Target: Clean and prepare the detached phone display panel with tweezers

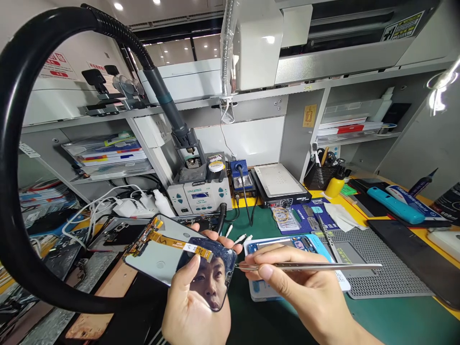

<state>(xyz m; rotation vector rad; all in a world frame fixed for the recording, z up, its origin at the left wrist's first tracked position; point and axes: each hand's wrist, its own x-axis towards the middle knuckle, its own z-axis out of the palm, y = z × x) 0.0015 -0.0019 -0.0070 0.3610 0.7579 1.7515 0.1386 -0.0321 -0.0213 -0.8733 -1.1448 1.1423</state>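
My left hand is closed around a phone screen, its back side turned up, thumb across it and fingertips at the far edge. A ribbon cable with a small white label runs over that back, and the glossy end reflects a person. My right hand pinches metal tweezers, whose tips are at the right edge of the screen; whether they touch it I cannot tell. Below my right hand lies a blue phone housing on a light tray, partly hidden by the hand.
A second pair of tweezers lies on a perforated grey mat. Behind stand a hot air station, a soldering iron stand and a flat heating plate. A thick black hose loops at left over phone parts.
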